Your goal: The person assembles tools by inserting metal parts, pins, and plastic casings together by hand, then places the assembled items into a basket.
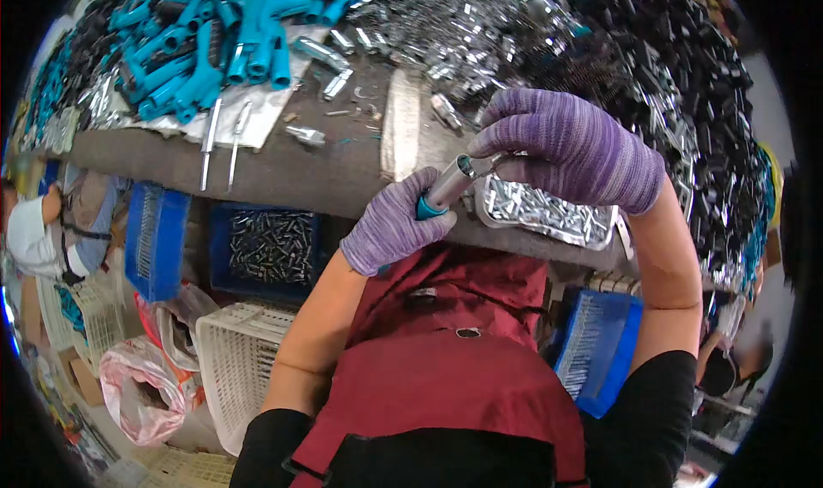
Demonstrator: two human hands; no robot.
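Note:
My left hand, in a purple knit glove, is wrapped round a teal tool handle fitted with a silver metal tube. The tube is tilted, its open end up and to the right. At that end, the gloved fingers of my right hand are pinched together. Something small and shiny shows between them, too small to name. Just under my right hand stands a pale tray of small silver metal parts. A silver fitting lies on the table beyond the tube.
Teal tool handles are heaped at the far left, shiny metal parts at the back, black parts at the right. Two thin metal rods overhang the table edge. Below are a blue bin of metal pieces and a white crate.

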